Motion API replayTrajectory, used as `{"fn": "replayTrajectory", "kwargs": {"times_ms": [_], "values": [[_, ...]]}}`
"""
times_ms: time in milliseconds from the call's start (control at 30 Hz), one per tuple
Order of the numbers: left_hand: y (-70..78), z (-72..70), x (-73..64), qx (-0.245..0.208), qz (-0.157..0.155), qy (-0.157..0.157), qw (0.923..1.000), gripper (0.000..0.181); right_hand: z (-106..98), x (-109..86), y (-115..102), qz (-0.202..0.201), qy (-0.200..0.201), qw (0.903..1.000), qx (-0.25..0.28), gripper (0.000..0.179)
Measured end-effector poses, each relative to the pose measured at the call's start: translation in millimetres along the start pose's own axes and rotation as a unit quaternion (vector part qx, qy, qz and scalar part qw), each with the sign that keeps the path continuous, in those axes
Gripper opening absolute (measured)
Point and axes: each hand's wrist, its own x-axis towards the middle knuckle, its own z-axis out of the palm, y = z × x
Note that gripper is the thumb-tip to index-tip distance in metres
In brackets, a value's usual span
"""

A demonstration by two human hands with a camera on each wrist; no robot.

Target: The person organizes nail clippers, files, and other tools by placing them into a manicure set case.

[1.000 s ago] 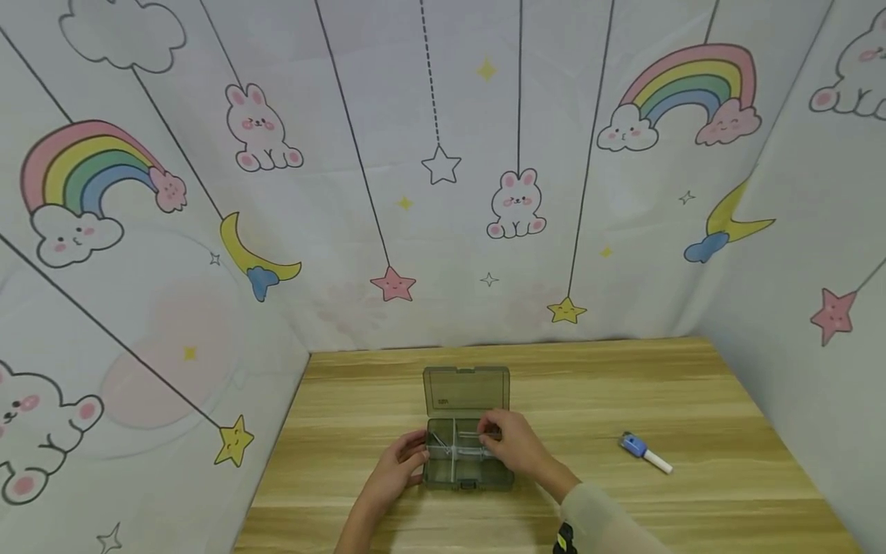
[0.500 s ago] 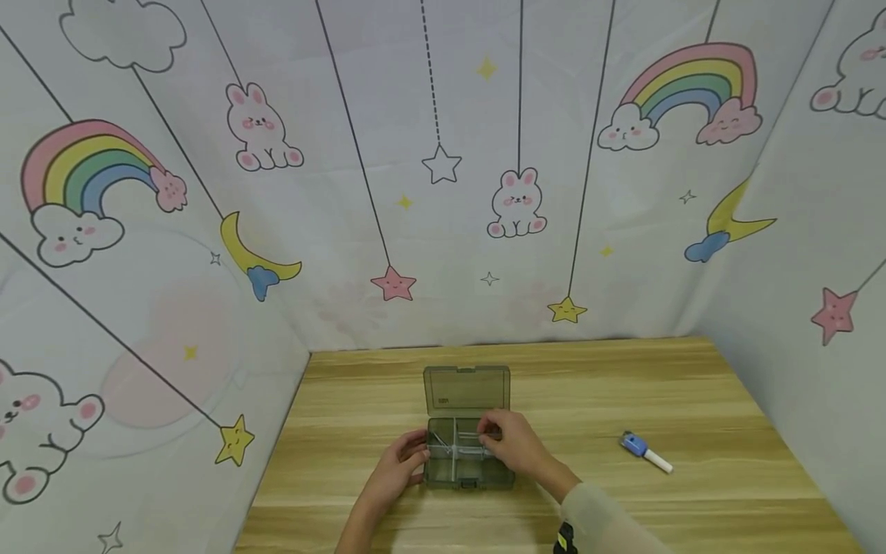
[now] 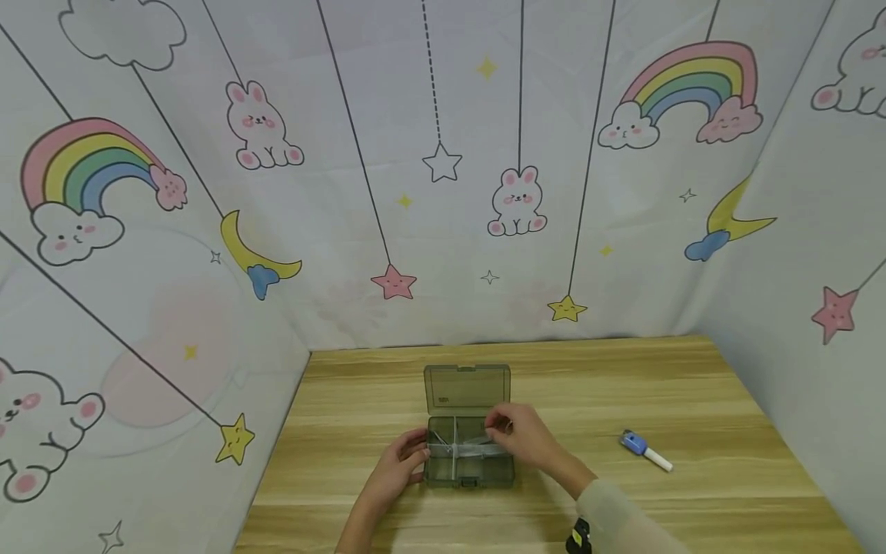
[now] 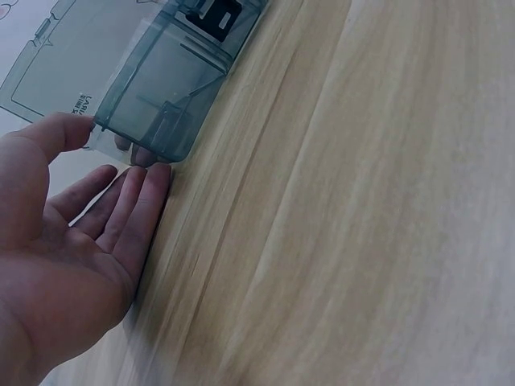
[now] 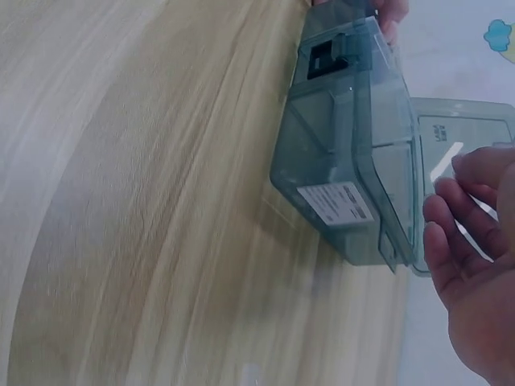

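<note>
On the table point(image 3: 574, 385), left hand point(image 3: 397, 471) grips the box point(image 3: 477, 468), right hand point(image 3: 527, 437) pinches a strip point(image 5: 447, 162) above it.

Head view dim — wrist views cooler, hazier; soft shadows on tabletop point(image 3: 360, 385).

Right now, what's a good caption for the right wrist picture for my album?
A right hand holds a small pale strip by the open lid of a see-through box.
</note>
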Motion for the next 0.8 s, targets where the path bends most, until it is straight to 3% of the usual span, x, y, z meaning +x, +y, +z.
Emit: {"fn": "replayTrajectory", "kwargs": {"times_ms": [633,800], "values": [[0.0,0.0,-0.3,0.001,0.002,0.002,1.0000,0.058,-48.7,-37.9,17.5,-0.036,0.013,0.9986,-0.037,0.008],[1.2,0.7,-0.9,0.003,0.000,0.002,1.0000,0.058,-54.9,-47.5,23.6,-0.021,0.017,0.9987,-0.044,0.009]]}}
